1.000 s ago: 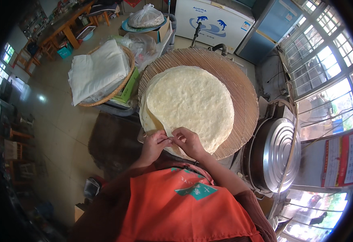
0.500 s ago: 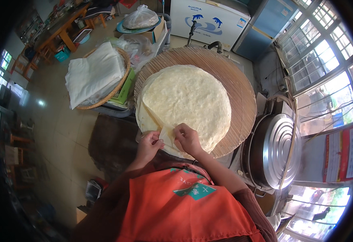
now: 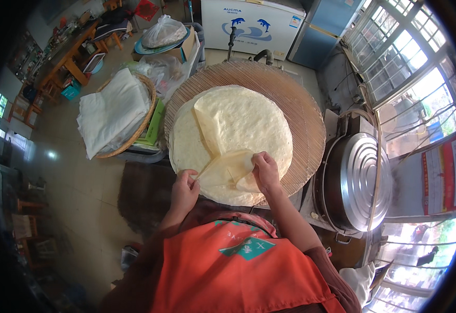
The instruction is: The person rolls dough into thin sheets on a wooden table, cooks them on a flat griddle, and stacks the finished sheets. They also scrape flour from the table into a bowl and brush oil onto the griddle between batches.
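Note:
A stack of large, thin, pale round flatbreads (image 3: 254,117) lies on a big round board of ribbed brown stalks (image 3: 303,120) before me. The top sheet (image 3: 225,166) is partly lifted at its near side and folds over itself, baring the layer below at the left. My left hand (image 3: 185,189) pinches its edge at the near left of the stack. Further right, my right hand (image 3: 266,172) pinches another part of the same edge. Between both hands the sheet is stretched and creased.
Right of the board stands a round cooker with a ringed metal lid (image 3: 364,181). A wicker basket (image 3: 147,112) with folded white cloth (image 3: 114,107) sits at the left. Behind are a white chest freezer (image 3: 254,31), a blue-grey fridge (image 3: 319,34) and a bagged bundle (image 3: 164,32).
My hands have moved apart, the right one to the right, the left slightly down. The sheet's near edge has been lifted and spread, and its fold has widened across the stack.

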{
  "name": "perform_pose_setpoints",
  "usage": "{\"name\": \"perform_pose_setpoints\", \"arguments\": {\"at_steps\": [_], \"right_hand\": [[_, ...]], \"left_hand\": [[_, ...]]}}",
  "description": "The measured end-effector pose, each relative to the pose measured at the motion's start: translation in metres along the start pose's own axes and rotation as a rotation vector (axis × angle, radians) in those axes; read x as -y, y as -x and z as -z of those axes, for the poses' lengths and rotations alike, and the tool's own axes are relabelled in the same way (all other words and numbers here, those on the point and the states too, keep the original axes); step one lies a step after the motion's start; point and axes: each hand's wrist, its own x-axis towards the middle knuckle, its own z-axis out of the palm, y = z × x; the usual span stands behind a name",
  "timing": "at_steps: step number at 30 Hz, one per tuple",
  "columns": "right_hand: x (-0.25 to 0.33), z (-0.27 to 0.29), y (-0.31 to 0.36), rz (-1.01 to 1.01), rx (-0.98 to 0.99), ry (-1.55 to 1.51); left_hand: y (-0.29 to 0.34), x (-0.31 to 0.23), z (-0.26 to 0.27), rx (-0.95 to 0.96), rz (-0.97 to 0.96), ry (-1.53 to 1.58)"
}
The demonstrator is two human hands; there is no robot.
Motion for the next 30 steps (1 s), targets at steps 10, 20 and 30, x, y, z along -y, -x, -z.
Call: {"name": "perform_pose_setpoints", "arguments": {"at_steps": [10, 20, 30], "right_hand": [[0.013, -0.040, 0.005, 0.327, 0.072, 0.897], [0.046, 0.014, -0.016, 0.539, -0.357, 0.699], [0.037, 0.073, 0.023, 0.628, -0.415, 1.226]], "left_hand": [[-0.048, -0.054, -0.026, -0.113, -0.458, -0.303], [-0.061, -0.005, 0.009, -0.221, -0.064, 0.019], [-0.039, -0.015, 0.019, -0.260, -0.243, -0.130]]}}
